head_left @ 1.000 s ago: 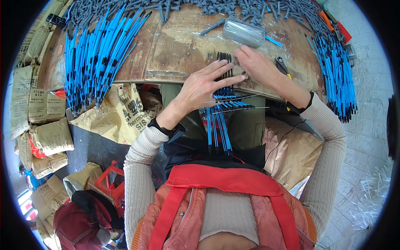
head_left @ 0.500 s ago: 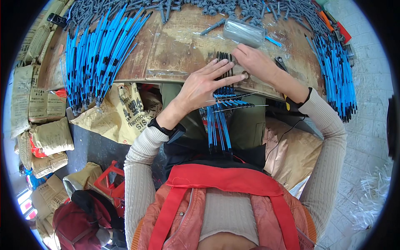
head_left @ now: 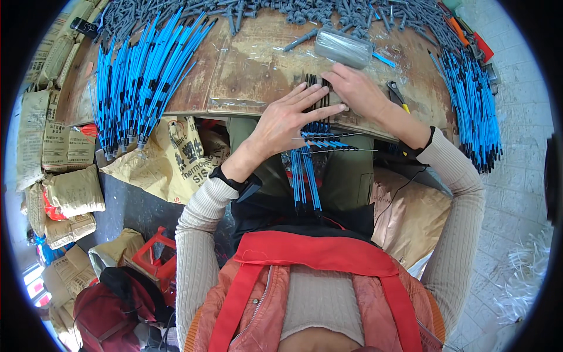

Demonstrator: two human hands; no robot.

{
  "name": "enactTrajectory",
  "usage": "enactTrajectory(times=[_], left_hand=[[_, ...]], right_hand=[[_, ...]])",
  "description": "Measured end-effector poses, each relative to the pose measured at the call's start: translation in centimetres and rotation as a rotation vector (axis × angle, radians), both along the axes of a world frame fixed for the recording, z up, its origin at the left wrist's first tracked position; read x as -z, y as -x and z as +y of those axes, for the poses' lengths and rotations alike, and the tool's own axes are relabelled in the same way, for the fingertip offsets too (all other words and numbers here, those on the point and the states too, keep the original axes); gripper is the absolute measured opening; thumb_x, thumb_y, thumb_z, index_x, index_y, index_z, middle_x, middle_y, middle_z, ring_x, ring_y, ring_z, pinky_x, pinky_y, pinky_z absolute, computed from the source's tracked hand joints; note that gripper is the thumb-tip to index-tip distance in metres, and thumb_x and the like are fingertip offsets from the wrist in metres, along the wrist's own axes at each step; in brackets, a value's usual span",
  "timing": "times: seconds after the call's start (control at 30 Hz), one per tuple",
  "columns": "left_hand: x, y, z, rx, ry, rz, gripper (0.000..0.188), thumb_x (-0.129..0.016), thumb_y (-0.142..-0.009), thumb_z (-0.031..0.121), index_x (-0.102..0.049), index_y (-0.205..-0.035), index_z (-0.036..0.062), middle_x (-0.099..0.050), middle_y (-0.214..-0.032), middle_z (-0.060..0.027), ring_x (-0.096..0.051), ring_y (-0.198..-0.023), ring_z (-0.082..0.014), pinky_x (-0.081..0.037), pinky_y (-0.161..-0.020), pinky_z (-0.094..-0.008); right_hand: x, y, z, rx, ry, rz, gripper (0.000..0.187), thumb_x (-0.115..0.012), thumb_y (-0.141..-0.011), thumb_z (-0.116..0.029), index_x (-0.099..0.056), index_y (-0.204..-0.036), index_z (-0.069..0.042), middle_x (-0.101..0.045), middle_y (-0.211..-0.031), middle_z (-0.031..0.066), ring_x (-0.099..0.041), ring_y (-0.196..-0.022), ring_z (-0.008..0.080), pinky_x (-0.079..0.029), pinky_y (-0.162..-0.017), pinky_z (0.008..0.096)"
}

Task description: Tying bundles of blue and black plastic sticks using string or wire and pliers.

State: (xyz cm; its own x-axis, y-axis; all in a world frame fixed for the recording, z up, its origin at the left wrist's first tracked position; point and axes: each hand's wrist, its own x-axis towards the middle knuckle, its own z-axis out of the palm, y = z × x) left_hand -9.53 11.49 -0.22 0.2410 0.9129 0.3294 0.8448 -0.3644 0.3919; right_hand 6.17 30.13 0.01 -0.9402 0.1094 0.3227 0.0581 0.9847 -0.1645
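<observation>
A row of thin blue rods with black ends (head_left: 318,112) lies across the table's front edge. My left hand (head_left: 285,117) rests flat over that row, its fingers stretched out and slightly apart. My right hand (head_left: 353,89) is beside the upper ends of the row, its fingers bent and pressed together; whatever they pinch is hidden. Below the edge, the blue rods (head_left: 299,176) hang down over my lap. Two thin wire-like pieces (head_left: 352,150) stick out sideways among them, near my left wrist.
Bundles of blue rods lie at the left (head_left: 138,82) and right (head_left: 472,111) table ends. Grey plastic parts (head_left: 193,7) are heaped along the back. A clear box (head_left: 343,48) of thin pieces stands beyond my right hand, with pliers (head_left: 397,94) to its right. Sacks (head_left: 73,190) are stacked at left.
My right hand has shifted slightly left, closer to the row's upper ends, and its thumb side has drawn in. The hanging rods have swung a little left. My left hand stays in place.
</observation>
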Motion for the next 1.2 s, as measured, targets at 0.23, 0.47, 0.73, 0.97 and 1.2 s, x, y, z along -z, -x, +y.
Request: enactTrajectory(times=[0.23,0.47,0.73,0.97,1.2], left_hand=[[-0.1,-0.1,0.0,0.002,-0.003,0.005,0.111,-0.082,-0.050,0.002,-0.044,-0.149,0.0360,-0.043,-0.154,-0.0078,-0.041,-0.141,-0.0321,-0.032,-0.121,-0.0459],[0.0,0.1,0.0,-0.004,-0.015,0.016,0.109,-0.079,-0.051,0.003,-0.043,-0.149,0.0360,-0.043,-0.154,-0.0093,-0.041,-0.141,-0.0321,-0.031,-0.121,-0.0460],[0.0,-0.1,0.0,0.000,-0.020,0.002,0.109,-0.078,-0.051,0.002,-0.043,-0.149,0.0355,-0.043,-0.154,-0.0093,-0.041,-0.141,-0.0320,-0.031,-0.122,-0.0455],[0.2,-0.1,-0.1,-0.002,-0.015,-0.008,0.112,-0.079,-0.050,0.001,-0.042,-0.149,0.0359,-0.043,-0.154,-0.0086,-0.040,-0.141,-0.0321,-0.031,-0.122,-0.0454],[0.1,0.0,0.0,-0.003,-0.022,0.044,0.112,-0.081,-0.050,0.002,-0.042,-0.149,0.0362,-0.042,-0.154,-0.0081,-0.040,-0.141,-0.0321,-0.031,-0.122,-0.0452]], right_hand=[[0.0,0.3,0.0,-0.002,0.020,0.009,0.033,-0.059,-0.083,-0.007,-0.061,-0.116,-0.004,-0.059,-0.100,0.0124,-0.064,-0.095,0.0327,-0.054,-0.077,0.0424],[-0.4,-0.3,0.1,0.024,0.043,0.007,0.034,-0.061,-0.082,-0.002,-0.065,-0.116,-0.004,-0.060,-0.098,0.0111,-0.064,-0.089,0.0326,-0.053,-0.073,0.0410],[-0.2,0.0,0.5,-0.021,0.043,0.034,0.031,-0.061,-0.083,-0.003,-0.065,-0.113,-0.004,-0.060,-0.098,0.0113,-0.064,-0.087,0.0336,-0.054,-0.072,0.0410],[-0.2,0.0,0.3,0.002,0.035,0.021,0.030,-0.062,-0.083,-0.003,-0.064,-0.113,-0.004,-0.060,-0.098,0.0116,-0.064,-0.086,0.0337,-0.054,-0.072,0.0414],[-0.3,0.1,0.7,-0.042,0.015,-0.036,0.029,-0.060,-0.086,-0.006,-0.063,-0.114,-0.002,-0.060,-0.099,0.0123,-0.064,-0.087,0.0342,-0.054,-0.073,0.0413]])
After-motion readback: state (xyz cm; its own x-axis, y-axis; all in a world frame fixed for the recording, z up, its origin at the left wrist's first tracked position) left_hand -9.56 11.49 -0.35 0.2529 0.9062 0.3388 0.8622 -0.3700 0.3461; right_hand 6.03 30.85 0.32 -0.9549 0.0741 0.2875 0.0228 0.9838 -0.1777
